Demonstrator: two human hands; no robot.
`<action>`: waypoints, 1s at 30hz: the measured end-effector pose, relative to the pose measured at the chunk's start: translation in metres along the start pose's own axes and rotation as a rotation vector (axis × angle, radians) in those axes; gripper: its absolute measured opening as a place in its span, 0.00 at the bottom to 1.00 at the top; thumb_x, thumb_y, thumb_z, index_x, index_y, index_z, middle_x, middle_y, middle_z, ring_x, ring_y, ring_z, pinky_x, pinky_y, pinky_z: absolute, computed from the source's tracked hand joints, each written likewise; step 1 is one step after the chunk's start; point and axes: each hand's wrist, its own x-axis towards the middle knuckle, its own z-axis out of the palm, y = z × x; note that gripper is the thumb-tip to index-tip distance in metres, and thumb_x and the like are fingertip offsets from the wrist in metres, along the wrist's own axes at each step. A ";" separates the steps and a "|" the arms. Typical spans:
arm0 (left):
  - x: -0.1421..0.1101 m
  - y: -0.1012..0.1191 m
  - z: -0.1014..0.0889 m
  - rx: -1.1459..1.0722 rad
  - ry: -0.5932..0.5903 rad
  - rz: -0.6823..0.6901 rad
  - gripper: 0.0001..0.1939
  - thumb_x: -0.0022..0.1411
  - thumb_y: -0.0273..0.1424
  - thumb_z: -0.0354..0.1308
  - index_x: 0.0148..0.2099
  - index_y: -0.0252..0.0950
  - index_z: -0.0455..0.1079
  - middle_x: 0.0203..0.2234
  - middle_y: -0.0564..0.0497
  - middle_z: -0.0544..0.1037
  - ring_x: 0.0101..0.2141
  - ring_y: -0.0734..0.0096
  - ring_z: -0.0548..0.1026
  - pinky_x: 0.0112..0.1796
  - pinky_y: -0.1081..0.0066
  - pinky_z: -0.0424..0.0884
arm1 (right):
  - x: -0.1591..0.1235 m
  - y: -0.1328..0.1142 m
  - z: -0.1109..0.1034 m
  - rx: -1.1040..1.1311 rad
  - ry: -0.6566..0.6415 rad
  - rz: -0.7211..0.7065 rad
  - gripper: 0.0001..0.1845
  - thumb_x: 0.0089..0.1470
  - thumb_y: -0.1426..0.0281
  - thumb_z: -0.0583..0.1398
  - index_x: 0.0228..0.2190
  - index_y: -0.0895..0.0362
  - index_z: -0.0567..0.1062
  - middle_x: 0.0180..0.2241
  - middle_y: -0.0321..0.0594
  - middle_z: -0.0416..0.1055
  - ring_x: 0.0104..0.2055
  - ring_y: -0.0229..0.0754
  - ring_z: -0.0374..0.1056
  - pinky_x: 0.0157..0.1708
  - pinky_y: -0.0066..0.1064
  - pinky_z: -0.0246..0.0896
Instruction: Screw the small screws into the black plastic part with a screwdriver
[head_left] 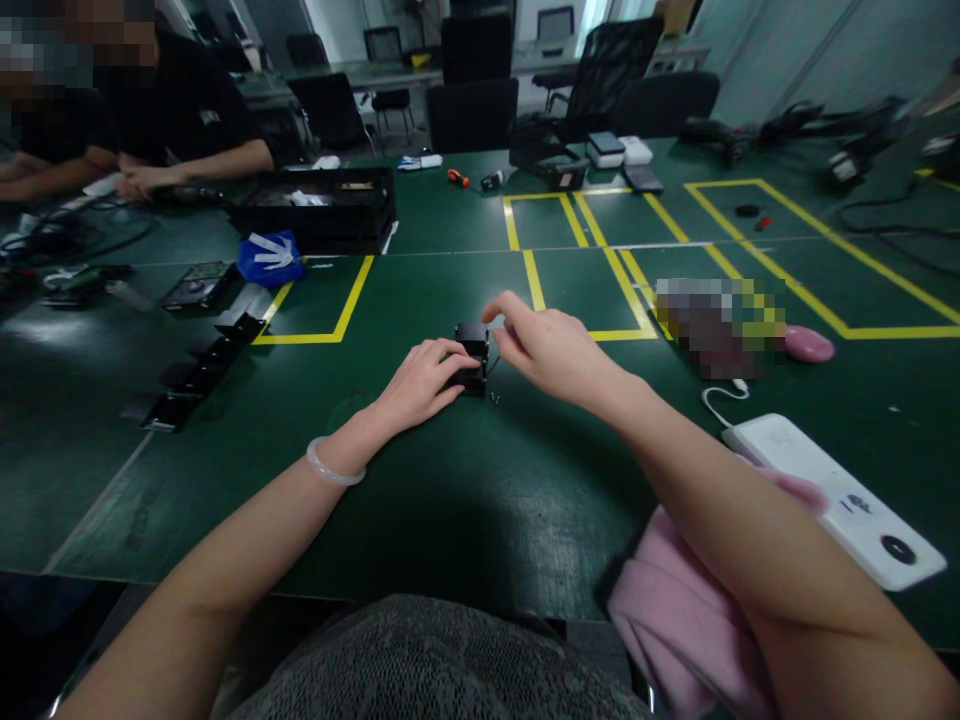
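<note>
A small black block-shaped part (472,336) sits on the green table in front of me. My left hand (427,378) lies against its left side, fingers resting over the lower portion and steadying it. To its right, my right hand (551,350) is closed with bent fingers, thumb and index close together at the part's edge. A thin dark rod (493,367) shows below the right fingertips; whether they grip it is hard to see. Tiny screws (495,399) lie just beside the part on the near right.
Several black parts (199,375) stand in a row at left. Behind are a blue packet (270,258) and a black crate (319,240). A white power bank (832,500), cable and pink cloth (675,600) lie by my right arm. A co-worker (187,110) sits far left.
</note>
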 end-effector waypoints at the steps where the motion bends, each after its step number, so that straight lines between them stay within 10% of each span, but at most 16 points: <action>1: 0.000 0.001 -0.001 0.010 -0.005 0.000 0.16 0.66 0.27 0.56 0.56 0.37 0.68 0.52 0.42 0.71 0.50 0.54 0.69 0.49 0.56 0.68 | 0.000 0.000 0.000 0.006 0.001 -0.002 0.19 0.66 0.65 0.47 0.52 0.57 0.69 0.34 0.41 0.77 0.34 0.43 0.70 0.29 0.30 0.43; 30: 0.033 0.014 -0.008 0.027 -0.182 -0.050 0.12 0.64 0.33 0.62 0.48 0.37 0.67 0.40 0.48 0.72 0.41 0.59 0.71 0.40 0.63 0.65 | 0.000 0.004 -0.002 -0.011 -0.048 -0.018 0.16 0.67 0.63 0.48 0.47 0.56 0.71 0.34 0.42 0.78 0.34 0.44 0.70 0.28 0.30 0.43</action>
